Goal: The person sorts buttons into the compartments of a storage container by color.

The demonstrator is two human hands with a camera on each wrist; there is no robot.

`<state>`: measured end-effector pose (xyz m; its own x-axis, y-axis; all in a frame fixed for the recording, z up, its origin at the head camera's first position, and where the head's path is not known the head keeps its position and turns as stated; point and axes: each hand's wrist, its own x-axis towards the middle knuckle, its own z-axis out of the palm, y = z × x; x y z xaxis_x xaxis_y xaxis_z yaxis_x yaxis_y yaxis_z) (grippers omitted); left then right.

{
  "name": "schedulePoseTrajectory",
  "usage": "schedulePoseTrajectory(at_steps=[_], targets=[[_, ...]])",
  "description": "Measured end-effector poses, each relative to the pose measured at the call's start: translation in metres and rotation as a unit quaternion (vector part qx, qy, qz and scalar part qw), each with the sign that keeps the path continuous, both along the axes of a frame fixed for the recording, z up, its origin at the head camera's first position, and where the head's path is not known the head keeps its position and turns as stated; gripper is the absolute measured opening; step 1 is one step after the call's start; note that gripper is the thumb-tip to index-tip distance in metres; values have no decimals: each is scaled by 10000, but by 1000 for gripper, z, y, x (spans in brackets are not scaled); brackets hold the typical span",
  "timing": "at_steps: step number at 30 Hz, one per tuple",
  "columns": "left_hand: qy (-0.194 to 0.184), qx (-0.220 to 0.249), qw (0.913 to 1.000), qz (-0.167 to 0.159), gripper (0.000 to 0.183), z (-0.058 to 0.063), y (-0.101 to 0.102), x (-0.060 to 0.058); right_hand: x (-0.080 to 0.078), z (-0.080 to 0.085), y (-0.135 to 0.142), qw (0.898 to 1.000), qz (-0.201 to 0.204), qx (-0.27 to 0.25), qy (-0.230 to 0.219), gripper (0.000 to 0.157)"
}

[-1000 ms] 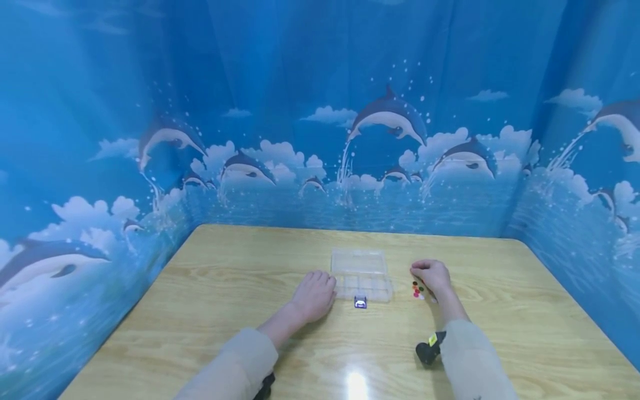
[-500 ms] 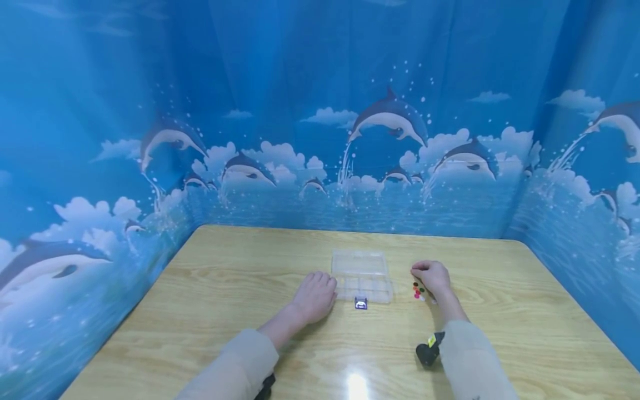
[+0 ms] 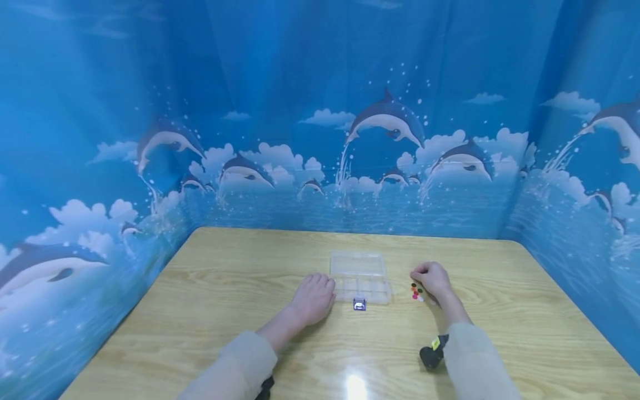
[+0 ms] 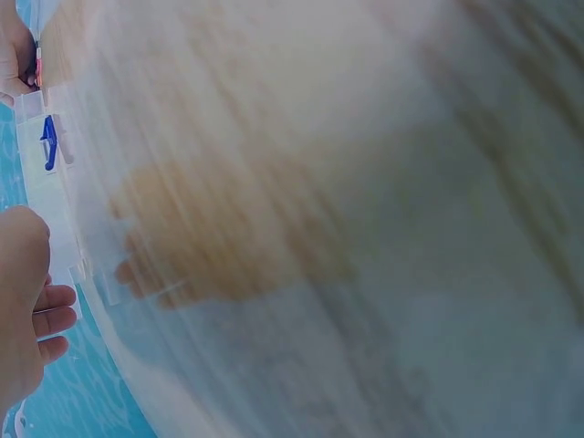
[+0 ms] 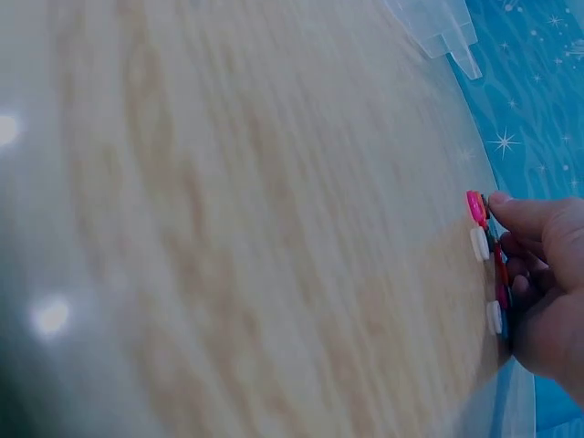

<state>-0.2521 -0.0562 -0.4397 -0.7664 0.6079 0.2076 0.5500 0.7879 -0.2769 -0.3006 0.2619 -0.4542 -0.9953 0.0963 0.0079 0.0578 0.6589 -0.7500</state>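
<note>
A clear plastic compartment box [image 3: 365, 289] lies on the table with its lid [image 3: 357, 263] laid back. At its left end, my left hand [image 3: 313, 298] holds the edge with bent fingers; the thumb's contact is hidden in the head view. A blue latch [image 4: 49, 142] shows on the box's near side. Right of the box lie several small button-like discs [image 3: 415, 293] in red, pink, orange, white and dark colours. Just beyond them, my right hand [image 3: 433, 276] has thumb and forefinger together, seemingly pinching a disc, mostly hidden. Its thumb tip appears beside a pink disc [image 5: 475, 208] in the right wrist view.
The wood-grain table [image 3: 240, 261] extends around both hands. Blue dolphin-print curtains [image 3: 280, 100] stand along its back and sides. A black wrist camera [image 3: 431, 355] hangs below my right sleeve [image 3: 475, 355].
</note>
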Motion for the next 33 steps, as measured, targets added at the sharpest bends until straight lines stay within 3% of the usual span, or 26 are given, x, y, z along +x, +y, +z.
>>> schedulePoseTrajectory(at_steps=[17, 33], targets=[[57, -113, 9999, 21, 26, 0, 0, 0, -2, 1, 6, 9973, -332, -655, -54, 22], [49, -156, 9999, 45, 26, -1, 0, -2, -2, 15, -3, 9969, -66, -752, 238, 27]])
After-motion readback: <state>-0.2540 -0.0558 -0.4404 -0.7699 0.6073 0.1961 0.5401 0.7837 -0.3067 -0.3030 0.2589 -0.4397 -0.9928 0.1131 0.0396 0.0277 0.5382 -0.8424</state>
